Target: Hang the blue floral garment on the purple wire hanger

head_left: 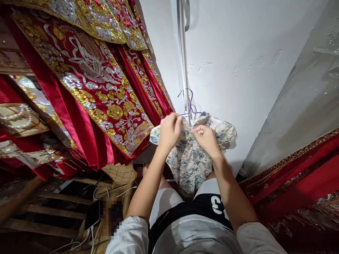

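Note:
A small short-sleeved garment, a white shirt (189, 162) with a blue floral print, hangs in front of my legs. It is on a purple hanger (191, 102) whose hook points up beside a metal pole. My left hand (171, 130) is closed on the shirt at its left shoulder near the collar; the fingertips are turned away from me. My right hand (205, 137) pinches the shirt front just below the collar, at the middle. Whatever lies between those fingertips is too small to make out.
Red embroidered costumes (106, 81) with gold and silver sequins hang at the left. A metal pole (182, 53) runs along the white wall (238, 42). Lower left, a phone (92, 213) with white cables lies near a wooden rack (53, 210). Red cloth (304, 176) is at the right.

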`<state>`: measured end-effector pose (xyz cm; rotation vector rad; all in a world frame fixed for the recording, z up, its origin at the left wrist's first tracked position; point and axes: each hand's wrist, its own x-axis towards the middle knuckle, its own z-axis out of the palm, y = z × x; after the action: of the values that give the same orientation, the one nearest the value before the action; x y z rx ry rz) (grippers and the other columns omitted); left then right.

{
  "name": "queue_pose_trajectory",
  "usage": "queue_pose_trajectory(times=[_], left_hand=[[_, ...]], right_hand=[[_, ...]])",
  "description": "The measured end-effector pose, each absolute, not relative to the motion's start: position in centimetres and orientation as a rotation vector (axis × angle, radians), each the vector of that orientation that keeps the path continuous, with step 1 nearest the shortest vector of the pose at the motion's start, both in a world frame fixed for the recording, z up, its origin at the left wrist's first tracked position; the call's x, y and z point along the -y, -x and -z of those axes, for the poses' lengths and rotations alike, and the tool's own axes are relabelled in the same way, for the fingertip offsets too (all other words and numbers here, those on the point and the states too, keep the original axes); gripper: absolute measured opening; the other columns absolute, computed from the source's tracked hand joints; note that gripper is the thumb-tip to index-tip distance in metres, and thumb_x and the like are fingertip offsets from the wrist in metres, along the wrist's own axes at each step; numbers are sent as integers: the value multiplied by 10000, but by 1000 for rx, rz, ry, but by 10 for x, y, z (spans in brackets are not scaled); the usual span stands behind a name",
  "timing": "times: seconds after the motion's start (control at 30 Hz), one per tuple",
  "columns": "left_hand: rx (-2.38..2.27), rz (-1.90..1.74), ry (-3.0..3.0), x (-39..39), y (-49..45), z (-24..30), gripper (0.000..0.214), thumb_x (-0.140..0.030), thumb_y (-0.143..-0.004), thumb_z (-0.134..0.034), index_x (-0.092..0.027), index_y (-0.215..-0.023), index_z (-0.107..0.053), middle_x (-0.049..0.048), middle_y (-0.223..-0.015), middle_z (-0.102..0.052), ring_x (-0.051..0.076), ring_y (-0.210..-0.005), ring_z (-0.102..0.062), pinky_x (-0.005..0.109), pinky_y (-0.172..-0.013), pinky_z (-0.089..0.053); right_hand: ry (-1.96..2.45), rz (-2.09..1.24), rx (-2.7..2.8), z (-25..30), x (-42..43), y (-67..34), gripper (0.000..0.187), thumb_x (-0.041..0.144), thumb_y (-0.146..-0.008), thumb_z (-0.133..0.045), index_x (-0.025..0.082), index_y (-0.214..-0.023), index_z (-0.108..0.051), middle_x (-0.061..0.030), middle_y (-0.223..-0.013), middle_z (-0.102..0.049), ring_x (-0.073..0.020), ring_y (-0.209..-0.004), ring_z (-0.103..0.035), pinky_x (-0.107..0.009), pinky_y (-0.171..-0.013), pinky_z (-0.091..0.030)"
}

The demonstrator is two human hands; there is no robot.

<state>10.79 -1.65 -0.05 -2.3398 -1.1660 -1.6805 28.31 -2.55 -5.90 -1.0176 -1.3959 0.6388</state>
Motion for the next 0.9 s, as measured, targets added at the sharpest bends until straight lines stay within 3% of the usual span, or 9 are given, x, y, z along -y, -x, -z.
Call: queue_pose_trajectory(times=[0.17, 0.37, 0.53, 0.63, 0.73, 0.9], left_hand=[[1288, 2421, 1892, -4, -46, 15, 208, -367, -933, -632, -177, -850, -645, 2, -812, -647, 138, -776, -592, 228, -736, -444], [1702, 3600, 1101, -7, -38, 128, 196, -326, -849, -709, -167, -771, -626, -11, -718, -670, 112, -672, -630, 225, -707, -499], [2092, 3702, 1146, 19, -58, 190, 236, -179, -799, -747, -165, -632, -580, -4, -575, -605, 116, -550, -612, 238, -629, -518], [2064, 3769, 1180, 28, -61, 181, 169, -168, -775, -761, -157, -693, -614, 12, -687, -654, 123, -652, -657, 239, -690, -544], [1750, 3810, 1562, 42, -68, 154, 164, -233, -765, -798, -152, -771, -656, 14, -790, -663, 117, -737, -646, 222, -737, -528], [1308, 3156, 2663, 95, -102, 113, 320, -464, -857, -757, -161, -823, -661, 13, -795, -607, 127, -717, -548, 233, -681, -447]], right_hand=[[1024, -800, 1279, 103, 53, -296, 297, 455, -754, -704, 216, -649, -564, 41, -530, -452, -115, -505, -361, -266, -496, -240], [1087, -1061, 1353, 118, 81, -312, 346, 493, -730, -728, 208, -633, -558, 58, -518, -393, -96, -500, -285, -269, -505, -209], [1149, -1215, 1598, 119, 88, -333, 320, 456, -784, -729, 208, -644, -584, 33, -519, -454, -126, -524, -368, -289, -527, -265], [1247, -1345, 1830, 124, 92, -345, 345, 461, -833, -727, 199, -633, -625, 21, -502, -466, -129, -503, -373, -303, -522, -272], [1242, -1365, 1881, 127, 91, -340, 414, 550, -884, -668, 182, -703, -718, -13, -566, -550, -146, -538, -445, -307, -540, -327], [1243, -1415, 1595, 127, 84, -305, 645, 758, -886, -531, 159, -774, -745, -83, -750, -702, -198, -705, -615, -322, -645, -486]])
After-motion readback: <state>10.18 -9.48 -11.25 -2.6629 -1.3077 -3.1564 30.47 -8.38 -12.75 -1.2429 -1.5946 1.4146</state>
